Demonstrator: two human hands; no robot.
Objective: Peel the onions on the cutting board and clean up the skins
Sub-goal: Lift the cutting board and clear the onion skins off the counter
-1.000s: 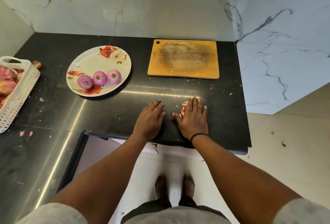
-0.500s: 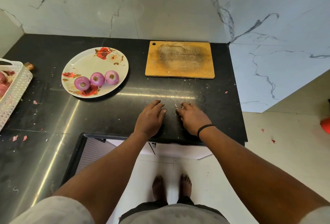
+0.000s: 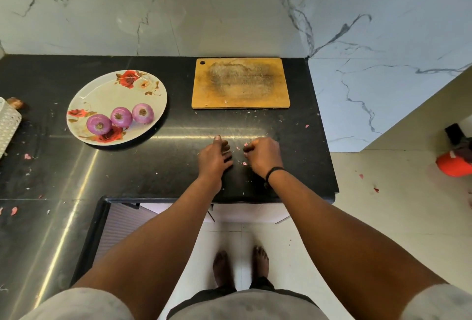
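Three peeled purple onions (image 3: 120,118) lie on a white floral plate (image 3: 102,95) at the left of the black counter. The wooden cutting board (image 3: 240,83) sits by the back wall with only tiny scraps on it. In front of the board, my left hand (image 3: 214,158) rests on the counter with its fingers stretched forward. Just to its right, my right hand (image 3: 263,155) has its fingers curled in over small pink onion skin bits (image 3: 245,144). More skin bits (image 3: 244,163) lie between the two hands.
A white perforated basket (image 3: 7,125) shows at the far left edge. Loose skin flakes (image 3: 26,156) dot the counter's left part and the floor (image 3: 375,190). An orange object (image 3: 453,164) sits on the floor at right. The counter edge (image 3: 281,198) is just below my wrists.
My right hand went from flat beside a small skin pile to curled over the scraps. Both hands moved a little farther from the counter edge; the left stayed flat.
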